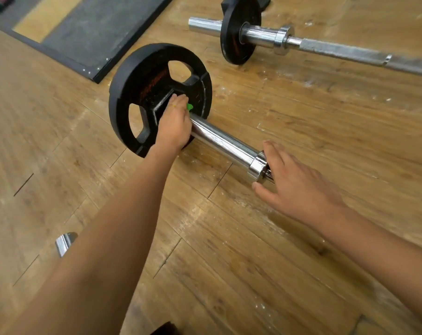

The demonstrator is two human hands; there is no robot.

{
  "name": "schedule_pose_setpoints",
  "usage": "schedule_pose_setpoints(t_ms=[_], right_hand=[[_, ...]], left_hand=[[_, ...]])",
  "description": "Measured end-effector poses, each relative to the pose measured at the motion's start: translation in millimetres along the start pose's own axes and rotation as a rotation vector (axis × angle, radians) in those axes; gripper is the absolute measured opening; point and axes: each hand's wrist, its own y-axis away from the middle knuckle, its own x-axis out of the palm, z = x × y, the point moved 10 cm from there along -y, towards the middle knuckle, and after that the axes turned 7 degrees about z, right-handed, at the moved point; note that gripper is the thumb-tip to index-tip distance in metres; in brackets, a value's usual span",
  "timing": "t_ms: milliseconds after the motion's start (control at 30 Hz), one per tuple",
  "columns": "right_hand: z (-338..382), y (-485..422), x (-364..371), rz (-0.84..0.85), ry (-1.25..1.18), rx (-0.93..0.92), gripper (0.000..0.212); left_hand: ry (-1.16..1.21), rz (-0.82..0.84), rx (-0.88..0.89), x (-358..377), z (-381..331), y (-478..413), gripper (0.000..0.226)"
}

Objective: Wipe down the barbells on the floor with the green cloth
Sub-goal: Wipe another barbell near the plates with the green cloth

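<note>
Green cloth (189,107) under left hand (175,126) against black plate (130,97).

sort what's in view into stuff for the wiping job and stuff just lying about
For the job: green cloth, left hand holding it, near barbell, right hand at its collar, far barbell.
Lying about: grey floor mat, chrome piece beside the left forearm.

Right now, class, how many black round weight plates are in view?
2. One large black round weight plate stands on the near chrome barbell, behind the left hand; a smaller black plate sits on the far barbell. More may lie out of view.
</note>
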Motion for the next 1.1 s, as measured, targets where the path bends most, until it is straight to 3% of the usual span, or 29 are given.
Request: schedule_pose_setpoints(t_ms=[200,367,533,733,933,1100], right_hand=[[-4,-1,-2,-0.002,-0.002,0.022,0.084],[-5,-3,-2,-0.001,-0.010,0.033,0.083],[-5,3,-2,-0.011,0.038,0.044,0.081],[5,3,-1,-0.024,0.047,0.016,0.077],[11,12,1,-0.018,0.094,0.035,0.080],[20,13,6,0.010,0.007,0.008,0.082]], left_hand=[[-0.042,0.068,0.146,6,-16,21,0.045],[-0.139,0.075,0.052,-1,-9,-9,0.040],[-0.061,0.064,0.252,20,-47,34,0.036],[-0.045,0.068,-0.007,5,-13,2,0.040],[-0.033,0.059,0.168,24,-39,59,0.044],[0.024,0.039,0.000,13,-14,43,0.045]])
